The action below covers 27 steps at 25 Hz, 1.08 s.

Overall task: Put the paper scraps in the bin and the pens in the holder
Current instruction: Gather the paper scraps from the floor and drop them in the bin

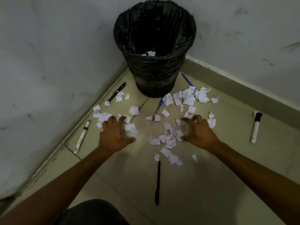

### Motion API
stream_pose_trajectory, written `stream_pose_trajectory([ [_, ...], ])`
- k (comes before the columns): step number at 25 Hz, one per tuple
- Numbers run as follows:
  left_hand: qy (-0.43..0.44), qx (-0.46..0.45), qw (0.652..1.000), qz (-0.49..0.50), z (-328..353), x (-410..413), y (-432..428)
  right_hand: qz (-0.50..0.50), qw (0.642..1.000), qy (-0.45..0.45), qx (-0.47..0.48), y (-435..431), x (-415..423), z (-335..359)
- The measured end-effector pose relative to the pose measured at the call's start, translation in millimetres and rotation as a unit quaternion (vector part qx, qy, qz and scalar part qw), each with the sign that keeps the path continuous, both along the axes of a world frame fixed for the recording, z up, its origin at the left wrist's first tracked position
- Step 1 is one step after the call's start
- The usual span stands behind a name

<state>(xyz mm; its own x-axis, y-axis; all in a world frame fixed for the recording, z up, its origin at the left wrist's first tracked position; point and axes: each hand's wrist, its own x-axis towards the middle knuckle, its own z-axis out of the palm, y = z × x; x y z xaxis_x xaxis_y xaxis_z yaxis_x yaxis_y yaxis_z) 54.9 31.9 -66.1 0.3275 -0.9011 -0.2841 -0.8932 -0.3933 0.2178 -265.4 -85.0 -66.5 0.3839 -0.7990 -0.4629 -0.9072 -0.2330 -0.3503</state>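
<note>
White paper scraps (188,99) lie scattered on the beige floor in front of a black bin (155,75) lined with a black bag; a few scraps lie inside it. My left hand (114,135) presses down with curled fingers on scraps (131,129) at the left. My right hand (198,130) claws at the scraps (168,137) in the middle. Pens lie around: a black pen (157,182) near me, a black pen (116,92) by the left wall, a blue pen (157,110), a purple pen (187,79), a green-capped marker (82,137) and a black-capped marker (255,127). No holder is visible.
The bin stands in a corner between two grey-white scuffed walls (48,62). A skirting edge (235,82) runs along the right wall. My knee (94,211) shows at the bottom of the view.
</note>
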Motion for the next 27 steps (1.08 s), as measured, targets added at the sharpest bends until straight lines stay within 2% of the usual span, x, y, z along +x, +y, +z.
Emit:
stream_pose_trajectory([
  [2,0.048,0.025,0.998,-0.031,-9,-1,4,0.052,0.998,-0.023,0.028,6,17,-8],
  [5,0.162,-0.036,0.982,-0.090,-14,-10,12,0.086,0.990,-0.095,0.057,18,34,-9],
  [7,0.151,-0.070,0.983,-0.076,-9,-5,17,0.047,0.992,-0.117,0.009,20,27,3],
  [9,0.068,-0.056,0.995,-0.038,-2,5,25,0.007,0.998,-0.062,-0.033,25,8,16],
  [11,0.003,0.028,1.000,0.008,2,16,36,0.003,0.999,0.043,0.003,36,-14,23],
  [13,0.021,0.086,0.996,0.026,-4,17,45,0.010,0.995,0.091,0.046,55,-29,16],
  [15,0.083,0.066,0.994,0.029,-12,9,51,0.008,0.997,0.055,0.052,70,-31,1],
  [20,0.207,-0.038,0.977,-0.036,-12,-30,31,-0.003,0.994,-0.102,0.043,64,4,-20],
  [23,0.205,-0.088,0.975,-0.009,1,-38,11,-0.018,0.988,-0.153,-0.013,51,18,-6],
  [25,0.157,-0.106,0.981,-0.036,6,-38,4,0.028,0.995,-0.091,-0.036,49,21,2],
  [27,0.111,-0.041,0.990,-0.081,5,-42,-3,0.107,0.994,-0.002,-0.005,48,27,4],
])
